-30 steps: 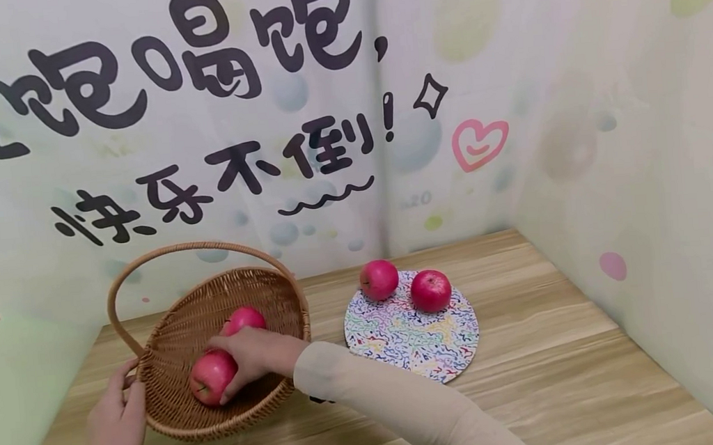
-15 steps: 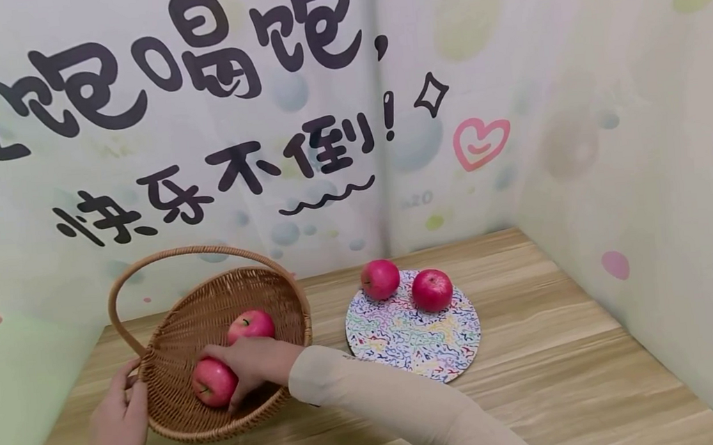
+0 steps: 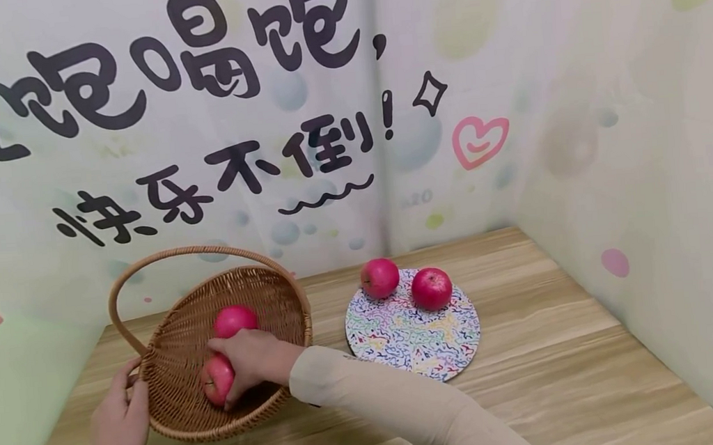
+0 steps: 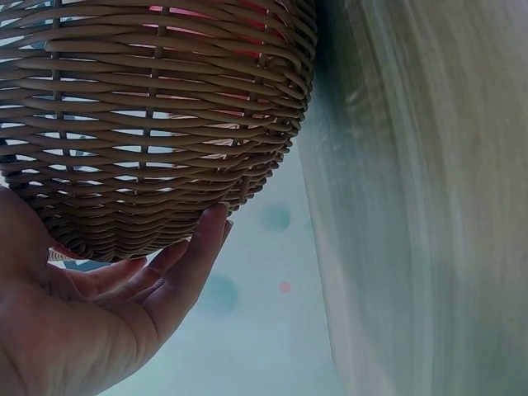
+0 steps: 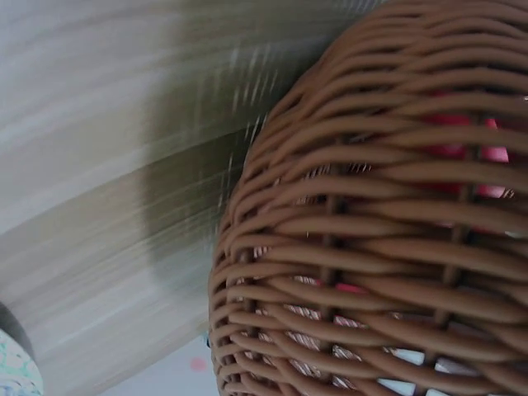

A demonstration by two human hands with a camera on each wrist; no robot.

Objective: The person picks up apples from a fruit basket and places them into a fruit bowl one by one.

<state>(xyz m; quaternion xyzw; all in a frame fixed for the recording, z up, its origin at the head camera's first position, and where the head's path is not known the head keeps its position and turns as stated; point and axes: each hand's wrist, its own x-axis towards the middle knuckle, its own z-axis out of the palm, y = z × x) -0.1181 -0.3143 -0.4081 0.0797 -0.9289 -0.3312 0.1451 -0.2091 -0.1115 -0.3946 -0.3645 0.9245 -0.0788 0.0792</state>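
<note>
A brown wicker basket (image 3: 174, 376) with a tall arched handle stands tilted toward me on the left of the table. My left hand (image 3: 118, 416) grips its left edge; in the left wrist view, the fingers and thumb of that hand (image 4: 107, 322) lie around the woven side. Inside the basket, my right hand (image 3: 254, 356) holds a red apple (image 3: 217, 380) near the front. Just behind that hand lies another red apple (image 3: 236, 321). Basket weave (image 5: 371, 231) fills much of the right wrist view and hides the right hand there.
Right of the basket, a round board (image 3: 403, 337) with a colourful squiggle pattern bears two apples, one at its back left (image 3: 380, 278) and one at its back right (image 3: 431, 288). Lettered walls stand behind the wooden table (image 3: 567, 345).
The apple in my right hand has turned and shifted slightly right. The apple behind has rolled a little back and left, its stem now out of sight. My left hand stays on the basket.
</note>
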